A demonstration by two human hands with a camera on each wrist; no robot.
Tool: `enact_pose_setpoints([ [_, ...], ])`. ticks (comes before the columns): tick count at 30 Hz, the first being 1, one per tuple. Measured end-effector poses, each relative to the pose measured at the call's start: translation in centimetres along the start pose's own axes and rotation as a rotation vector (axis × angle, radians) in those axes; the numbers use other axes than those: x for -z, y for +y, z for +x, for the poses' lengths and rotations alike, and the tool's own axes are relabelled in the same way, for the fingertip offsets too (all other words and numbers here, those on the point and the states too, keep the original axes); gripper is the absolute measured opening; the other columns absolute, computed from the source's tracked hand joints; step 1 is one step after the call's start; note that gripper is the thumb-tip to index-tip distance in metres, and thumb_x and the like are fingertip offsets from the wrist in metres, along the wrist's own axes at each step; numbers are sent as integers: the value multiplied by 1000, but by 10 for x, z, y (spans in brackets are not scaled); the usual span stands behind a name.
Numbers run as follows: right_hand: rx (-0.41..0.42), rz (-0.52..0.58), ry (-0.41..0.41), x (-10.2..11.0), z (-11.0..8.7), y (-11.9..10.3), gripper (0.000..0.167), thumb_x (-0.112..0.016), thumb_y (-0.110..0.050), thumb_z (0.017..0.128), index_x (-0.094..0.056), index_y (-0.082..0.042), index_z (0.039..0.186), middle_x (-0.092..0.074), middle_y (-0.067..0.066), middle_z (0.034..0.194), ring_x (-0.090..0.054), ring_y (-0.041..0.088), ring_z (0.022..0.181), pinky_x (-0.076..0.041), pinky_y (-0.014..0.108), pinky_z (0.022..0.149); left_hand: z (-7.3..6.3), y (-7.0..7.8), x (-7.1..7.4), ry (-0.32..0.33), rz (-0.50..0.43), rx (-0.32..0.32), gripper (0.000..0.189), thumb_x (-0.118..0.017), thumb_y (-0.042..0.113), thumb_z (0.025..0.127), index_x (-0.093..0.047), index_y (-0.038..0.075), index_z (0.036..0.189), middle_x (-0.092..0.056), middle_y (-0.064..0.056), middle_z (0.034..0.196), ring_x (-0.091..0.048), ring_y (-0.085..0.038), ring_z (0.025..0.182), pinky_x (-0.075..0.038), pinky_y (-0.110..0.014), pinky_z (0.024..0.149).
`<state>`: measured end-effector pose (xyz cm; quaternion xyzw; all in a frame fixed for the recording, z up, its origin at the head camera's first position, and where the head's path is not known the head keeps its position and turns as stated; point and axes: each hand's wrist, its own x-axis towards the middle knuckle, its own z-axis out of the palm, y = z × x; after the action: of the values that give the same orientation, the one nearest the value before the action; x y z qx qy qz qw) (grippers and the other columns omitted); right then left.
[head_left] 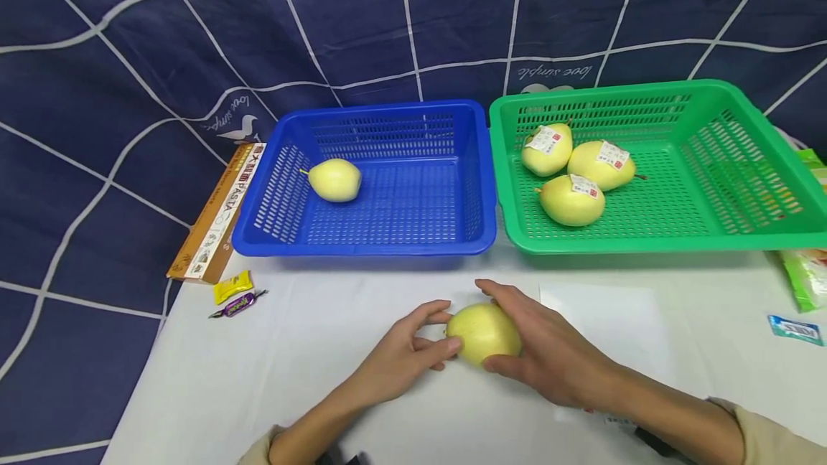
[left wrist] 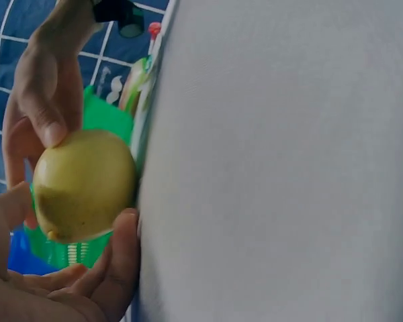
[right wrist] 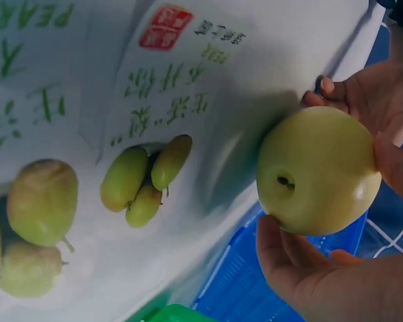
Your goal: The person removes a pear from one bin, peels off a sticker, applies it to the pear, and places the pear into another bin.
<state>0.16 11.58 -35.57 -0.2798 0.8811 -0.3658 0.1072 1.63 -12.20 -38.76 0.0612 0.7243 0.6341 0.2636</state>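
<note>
A yellow-green pear (head_left: 483, 334) is held between both hands over the white table. My right hand (head_left: 549, 350) grips its right end, thumb on the near side and fingers on the far side. At the stem end, my left hand (head_left: 403, 354) pinches it between thumb and fingers. The right wrist view shows the pear's blossom end (right wrist: 287, 183) facing the camera. In the left wrist view the stem nub (left wrist: 52, 235) points toward the left hand. Beneath the right hand lies a white sheet (head_left: 601, 314); printed pears (right wrist: 144, 176) and green lettering show on it in the right wrist view.
A blue basket (head_left: 365, 248) holds one pear (head_left: 334, 180). Beside it, a green basket (head_left: 652, 241) holds several pears with white labels (head_left: 584, 186). A pasta box (head_left: 216, 214), yellow candy (head_left: 233, 286) and purple candy (head_left: 237, 304) lie left; a blue packet (head_left: 795, 329) lies right.
</note>
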Motion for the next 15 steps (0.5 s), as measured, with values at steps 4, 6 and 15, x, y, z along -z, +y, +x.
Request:
enact_pose_setpoints([
  [4,27,5,18,-3,-2,0,82,-83,-14,80,-37,-12,148,-51,2,140,-54,12,111,-51,41,91,4,-4,-2,17,8,-17,51,-65,25,97,-50,5,142,-54,-17,136,-69,-22,91,-59,-32,74],
  [6,41,8,28,-5,-4,0,80,-83,-14,80,-38,-11,147,-51,1,140,-54,12,112,-51,41,92,4,-6,-1,28,17,-19,47,-66,24,97,-54,7,139,-60,-14,131,-69,-21,90,-58,-31,74],
  [15,75,99,56,12,-25,19,73,-82,-7,81,-45,-19,142,-54,-5,127,-58,6,88,-55,25,66,4,-7,0,36,10,-29,46,-67,23,96,-57,3,136,-65,-14,126,-70,-21,90,-55,-29,80],
])
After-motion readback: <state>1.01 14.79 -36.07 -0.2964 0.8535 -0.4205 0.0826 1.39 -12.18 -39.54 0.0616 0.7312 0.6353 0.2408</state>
